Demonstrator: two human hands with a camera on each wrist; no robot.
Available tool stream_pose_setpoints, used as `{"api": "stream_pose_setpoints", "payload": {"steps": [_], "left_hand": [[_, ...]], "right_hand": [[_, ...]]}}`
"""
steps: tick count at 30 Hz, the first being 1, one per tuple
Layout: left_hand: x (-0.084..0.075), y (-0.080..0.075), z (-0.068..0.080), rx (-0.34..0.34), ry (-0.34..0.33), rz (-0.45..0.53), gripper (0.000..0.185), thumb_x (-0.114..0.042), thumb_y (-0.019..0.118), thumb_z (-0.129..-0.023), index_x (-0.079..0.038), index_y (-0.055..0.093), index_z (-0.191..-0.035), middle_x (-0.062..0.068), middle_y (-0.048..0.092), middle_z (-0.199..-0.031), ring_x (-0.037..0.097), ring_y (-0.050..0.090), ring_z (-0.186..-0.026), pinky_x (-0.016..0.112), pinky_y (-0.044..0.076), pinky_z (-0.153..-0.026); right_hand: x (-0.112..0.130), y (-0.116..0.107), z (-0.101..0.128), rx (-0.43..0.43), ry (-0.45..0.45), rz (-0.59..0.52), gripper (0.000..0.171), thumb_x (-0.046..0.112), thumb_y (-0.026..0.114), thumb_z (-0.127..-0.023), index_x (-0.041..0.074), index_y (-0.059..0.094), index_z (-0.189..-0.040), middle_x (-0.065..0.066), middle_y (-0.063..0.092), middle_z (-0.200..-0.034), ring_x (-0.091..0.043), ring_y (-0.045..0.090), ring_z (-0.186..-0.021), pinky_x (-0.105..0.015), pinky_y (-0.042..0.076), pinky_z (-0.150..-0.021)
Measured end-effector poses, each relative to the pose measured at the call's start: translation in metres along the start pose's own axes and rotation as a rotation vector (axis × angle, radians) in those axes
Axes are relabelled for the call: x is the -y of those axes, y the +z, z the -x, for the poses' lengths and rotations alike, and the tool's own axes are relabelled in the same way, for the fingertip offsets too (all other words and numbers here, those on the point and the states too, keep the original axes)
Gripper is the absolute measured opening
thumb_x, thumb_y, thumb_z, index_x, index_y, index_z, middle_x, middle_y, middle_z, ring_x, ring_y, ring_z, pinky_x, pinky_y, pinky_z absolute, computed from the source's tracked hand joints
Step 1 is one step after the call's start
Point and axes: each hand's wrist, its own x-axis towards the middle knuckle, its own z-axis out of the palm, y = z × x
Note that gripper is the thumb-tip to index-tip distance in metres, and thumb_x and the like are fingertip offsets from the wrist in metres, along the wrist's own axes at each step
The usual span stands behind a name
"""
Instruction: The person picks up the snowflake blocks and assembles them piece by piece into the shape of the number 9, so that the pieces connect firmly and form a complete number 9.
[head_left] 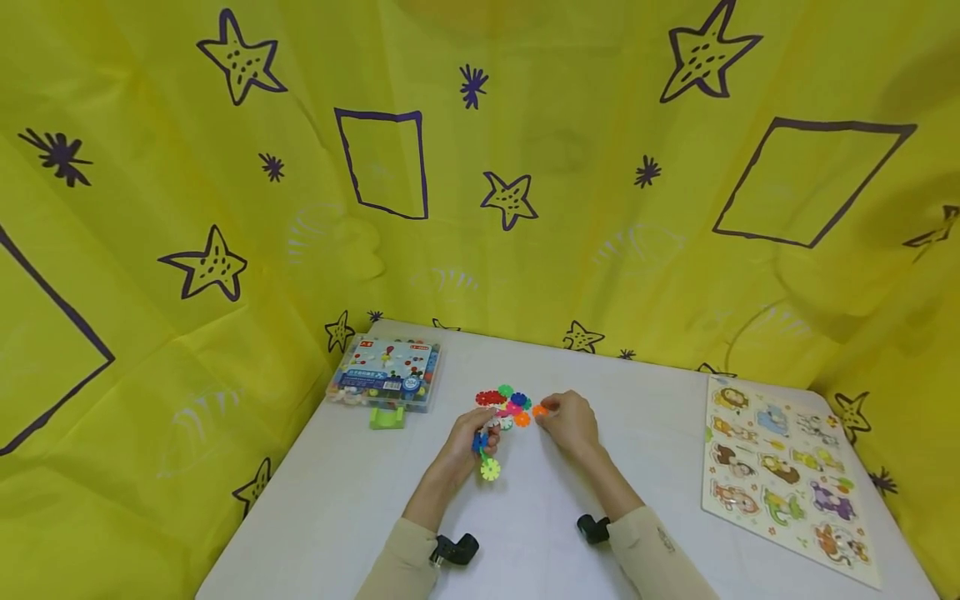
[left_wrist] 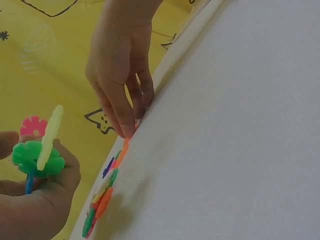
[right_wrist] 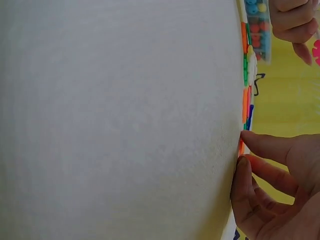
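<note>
1. Yellow star-printed cloth backs a white desk (head_left: 360,492), filling the upper frame.
2. Left of centre, the left hand (head_left: 471,442) has its grip curled round a small stack of snowflake discs (head_left: 488,467), green and yellow.
3. At centre lies the loose disc pile (head_left: 504,405), flat on the desk.
4. Just right of it, the right hand (head_left: 572,421) pinches an orange disc (head_left: 539,410) at its fingertips; this hand is nearer the pile.

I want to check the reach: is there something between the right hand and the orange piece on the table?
Nothing visible stands between them. The right hand already has its fingertips on the orange piece, at the edge of the flat cluster of coloured pieces on the table.
</note>
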Motion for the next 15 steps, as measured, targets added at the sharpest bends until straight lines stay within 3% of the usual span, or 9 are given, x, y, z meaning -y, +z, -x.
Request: {"api": "stream_pose_setpoints", "payload": {"steps": [7, 11, 15], "left_hand": [[0.0, 0.001, 0.001, 0.017, -0.009, -0.061, 0.037, -0.03, 0.064, -0.105, 0.006, 0.058, -0.113, -0.002, 0.051, -0.077, 0.007, 0.044, -0.066, 0.017, 0.038, -0.056], [0.0, 0.001, 0.001, 0.024, -0.008, -0.053, 0.043, -0.029, 0.061, -0.106, 0.01, 0.056, -0.122, -0.002, 0.05, -0.079, 0.007, 0.043, -0.065, 0.016, 0.036, -0.055], [0.001, 0.002, 0.001, 0.028, -0.008, -0.046, 0.041, -0.028, 0.057, -0.108, 0.011, 0.056, -0.124, -0.001, 0.051, -0.079, 0.007, 0.043, -0.064, 0.016, 0.035, -0.055]], "right_hand": [[-0.002, -0.004, 0.003, -0.026, 0.043, -0.103, 0.022, 0.012, 0.09, -0.08, 0.004, 0.072, -0.089, -0.004, 0.069, -0.076, -0.02, 0.063, -0.069, -0.034, 0.051, -0.064], [-0.001, -0.005, 0.007, -0.024, 0.075, -0.242, 0.017, 0.011, 0.089, -0.083, 0.005, 0.073, -0.086, -0.003, 0.069, -0.07, -0.018, 0.067, -0.061, -0.029, 0.054, -0.057], [0.004, -0.007, 0.014, -0.014, 0.091, -0.422, 0.014, 0.008, 0.086, -0.085, 0.002, 0.076, -0.092, -0.007, 0.073, -0.075, -0.027, 0.075, -0.066, -0.035, 0.061, -0.061]]}}
